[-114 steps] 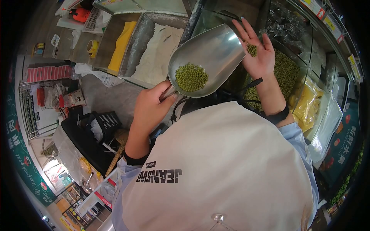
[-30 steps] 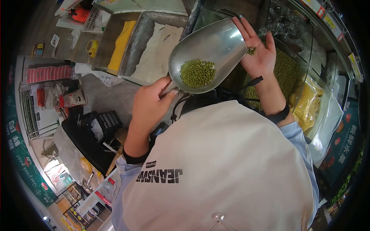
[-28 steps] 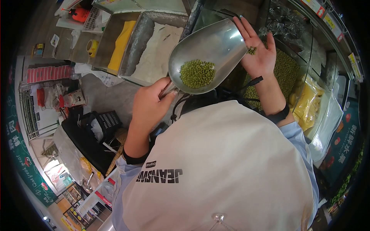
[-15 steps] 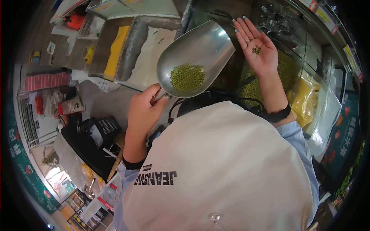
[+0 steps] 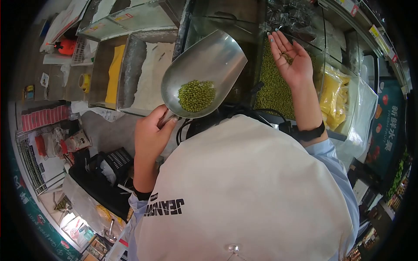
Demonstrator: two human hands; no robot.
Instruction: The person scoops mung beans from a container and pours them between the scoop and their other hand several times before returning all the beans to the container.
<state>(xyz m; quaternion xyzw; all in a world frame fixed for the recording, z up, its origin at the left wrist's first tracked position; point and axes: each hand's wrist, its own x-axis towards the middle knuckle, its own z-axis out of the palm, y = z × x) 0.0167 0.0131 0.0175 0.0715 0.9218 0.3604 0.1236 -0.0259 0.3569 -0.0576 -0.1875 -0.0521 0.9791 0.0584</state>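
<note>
My left hand is closed round the handle of a metal scoop, level with its open mouth pointing up and right. A small heap of green mung beans lies at the scoop's handle end. On the right, my right hand is palm up and cupped, fingers slightly curled, with a few mung beans partly hidden in it. Beneath and beside that hand is a glass-sided bin filled with mung beans.
Left of the scoop are a bin of white powder and one with a yellow filling. Bags of yellow goods stand at the right. Dark plastic-wrapped packs lie behind my right hand. A black basket sits low on the left.
The scoop and my left hand have shifted left and slightly down in view. My right hand's fingers have curled, covering more of its beans. More of the mung bean bin shows.
</note>
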